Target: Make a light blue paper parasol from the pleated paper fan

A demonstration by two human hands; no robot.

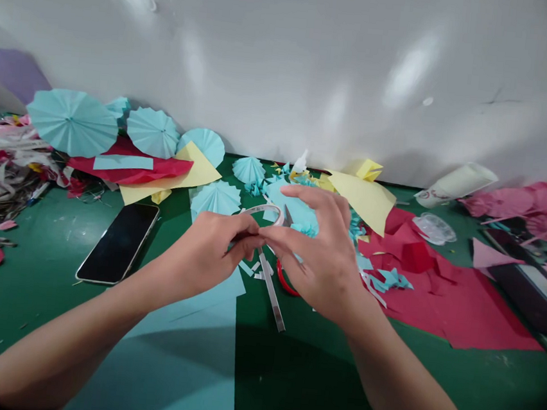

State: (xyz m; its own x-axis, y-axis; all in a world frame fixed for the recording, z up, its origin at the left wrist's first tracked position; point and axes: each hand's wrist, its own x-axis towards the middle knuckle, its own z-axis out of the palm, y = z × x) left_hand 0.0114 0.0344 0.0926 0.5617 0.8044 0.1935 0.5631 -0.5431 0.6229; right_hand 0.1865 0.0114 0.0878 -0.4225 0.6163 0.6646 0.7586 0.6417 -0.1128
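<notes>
In front of me a narrow white paper-like strip [279, 214] curls into a loop between my hands. My left hand [218, 245] is closed, pinching the strip between thumb and fingers. My right hand [319, 254] meets it, its thumb at the same pinch point and its index finger arched away above. Below the hands a thin grey strip [273, 294] slants down toward me; whether it joins the loop is hidden. Behind my right hand lie scissors with a red handle [287, 282], partly covered. A light blue sheet [181, 357] lies under my left forearm.
Pleated blue paper rosettes [72, 122] line the wall at left. A phone [119, 243] lies left of my hands. Red paper sheets [481, 309], a clear plastic lid [434, 228] and a white cup [457, 184] are at right. Blue scraps [392, 279] are scattered about.
</notes>
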